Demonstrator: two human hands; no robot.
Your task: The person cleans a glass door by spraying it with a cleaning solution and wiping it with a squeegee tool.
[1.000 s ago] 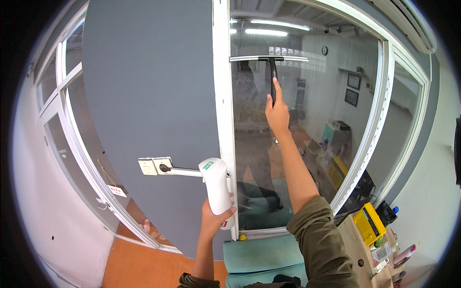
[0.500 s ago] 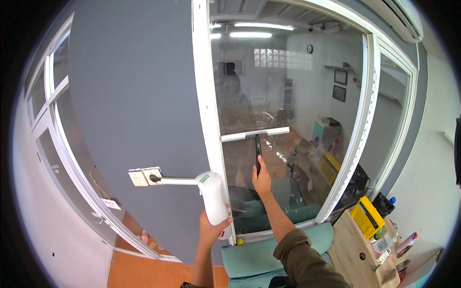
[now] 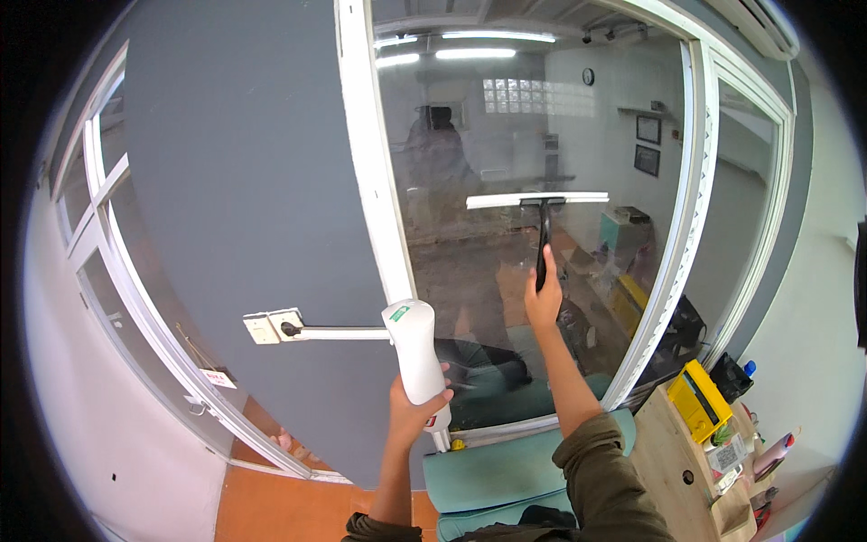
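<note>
My right hand (image 3: 545, 291) is closed round the black handle of a squeegee (image 3: 545, 233). Its long white blade lies level near the middle of the glass pane (image 3: 506, 158); whether it presses on the glass I cannot tell. Lower and to the left, my left hand (image 3: 418, 408) grips what looks like a white spray bottle (image 3: 415, 352) with a rounded head and a small green label. This bottle is upright in front of the white window frame (image 3: 366, 154), hiding part of it. Some of the left fingers are behind the bottle.
Below the window stands a teal padded seat (image 3: 506, 465). To its right is a wooden desk (image 3: 664, 452) with a yellow box-like thing (image 3: 699, 400) and several small items. A plugged wall socket (image 3: 274, 327) is on the grey wall, left of the bottle.
My right hand has moved the squeegee up and to the right, away from the left frame edge. The bottle in my left hand has shifted slightly right and up.
</note>
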